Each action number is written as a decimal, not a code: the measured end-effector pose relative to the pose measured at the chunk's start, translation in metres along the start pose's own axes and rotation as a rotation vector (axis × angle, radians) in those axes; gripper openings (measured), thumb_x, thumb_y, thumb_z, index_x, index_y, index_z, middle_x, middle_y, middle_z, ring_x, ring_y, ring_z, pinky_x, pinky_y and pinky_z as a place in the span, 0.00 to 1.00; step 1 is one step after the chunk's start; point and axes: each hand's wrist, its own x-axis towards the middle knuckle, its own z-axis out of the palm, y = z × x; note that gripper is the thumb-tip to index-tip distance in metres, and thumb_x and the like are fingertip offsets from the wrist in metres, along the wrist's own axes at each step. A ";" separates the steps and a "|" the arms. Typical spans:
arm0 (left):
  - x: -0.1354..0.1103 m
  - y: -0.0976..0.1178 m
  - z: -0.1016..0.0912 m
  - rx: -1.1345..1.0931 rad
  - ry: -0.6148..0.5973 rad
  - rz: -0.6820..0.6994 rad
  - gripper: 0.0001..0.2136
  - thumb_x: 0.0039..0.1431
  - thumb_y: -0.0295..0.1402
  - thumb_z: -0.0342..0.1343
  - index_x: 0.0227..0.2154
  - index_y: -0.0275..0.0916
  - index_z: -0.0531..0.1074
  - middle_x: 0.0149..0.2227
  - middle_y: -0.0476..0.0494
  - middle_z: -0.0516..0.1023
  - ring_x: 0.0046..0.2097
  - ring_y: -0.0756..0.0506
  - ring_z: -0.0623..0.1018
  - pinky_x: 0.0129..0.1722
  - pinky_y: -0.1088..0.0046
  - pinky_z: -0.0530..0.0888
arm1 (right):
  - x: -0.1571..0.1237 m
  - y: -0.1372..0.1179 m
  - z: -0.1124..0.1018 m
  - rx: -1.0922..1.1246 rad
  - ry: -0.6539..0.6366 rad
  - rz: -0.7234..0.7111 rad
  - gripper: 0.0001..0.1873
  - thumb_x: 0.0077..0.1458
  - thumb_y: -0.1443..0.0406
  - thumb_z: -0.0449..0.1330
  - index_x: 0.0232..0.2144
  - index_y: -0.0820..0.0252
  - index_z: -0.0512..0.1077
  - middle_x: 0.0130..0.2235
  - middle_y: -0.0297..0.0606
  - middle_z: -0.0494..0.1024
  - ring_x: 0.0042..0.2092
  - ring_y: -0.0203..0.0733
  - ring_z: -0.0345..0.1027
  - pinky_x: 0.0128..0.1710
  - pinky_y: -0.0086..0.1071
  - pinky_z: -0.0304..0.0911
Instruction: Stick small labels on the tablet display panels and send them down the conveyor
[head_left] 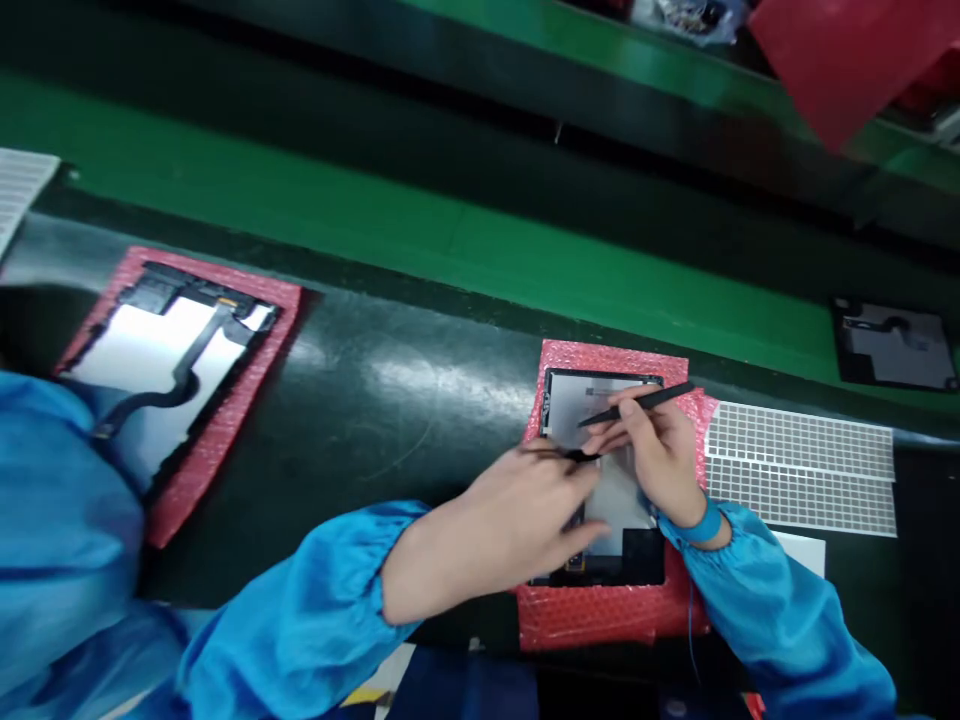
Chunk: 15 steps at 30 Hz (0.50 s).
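A display panel (616, 548) with a black frame and grey back lies on a pink bubble-wrap sheet (585, 618). My left hand (517, 520) reaches across the panel's left side, its thumb stretched out apart from the fingers. By its fingertips is a dark strip (579, 455), perhaps a ribbon cable; whether they touch cannot be made out. My right hand (664, 455) grips slim black tweezers (651, 398) over the panel's upper part, with the tips pointing left. A blue wrist strap (705, 522) circles my right wrist.
On the left, another panel (169, 350) with a black ribbon cable lies on pink bubble wrap, beside a blue sleeve (60, 500). Sheets of small labels (802, 465) lie right of my work. A further panel (896, 345) is at far right. A green ledge (450, 250) runs behind.
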 end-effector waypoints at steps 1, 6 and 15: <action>-0.005 -0.004 0.000 -0.007 0.019 -0.104 0.15 0.73 0.46 0.53 0.43 0.40 0.77 0.39 0.40 0.86 0.42 0.36 0.86 0.44 0.60 0.77 | -0.006 -0.006 -0.009 0.008 0.035 -0.020 0.17 0.67 0.49 0.65 0.42 0.55 0.73 0.28 0.33 0.85 0.25 0.41 0.82 0.25 0.31 0.80; -0.022 -0.030 0.020 -0.110 0.166 -0.567 0.16 0.75 0.46 0.44 0.46 0.41 0.70 0.31 0.43 0.80 0.32 0.38 0.82 0.31 0.65 0.66 | -0.043 -0.014 -0.072 -0.002 0.218 -0.077 0.13 0.67 0.53 0.66 0.42 0.56 0.76 0.29 0.36 0.87 0.26 0.45 0.83 0.25 0.34 0.80; -0.010 -0.043 0.044 -0.382 0.437 -0.535 0.14 0.72 0.47 0.44 0.34 0.45 0.64 0.31 0.46 0.75 0.34 0.40 0.76 0.36 0.64 0.65 | -0.069 0.019 -0.144 0.000 0.366 -0.078 0.17 0.64 0.51 0.68 0.42 0.58 0.75 0.29 0.38 0.86 0.27 0.43 0.83 0.26 0.32 0.78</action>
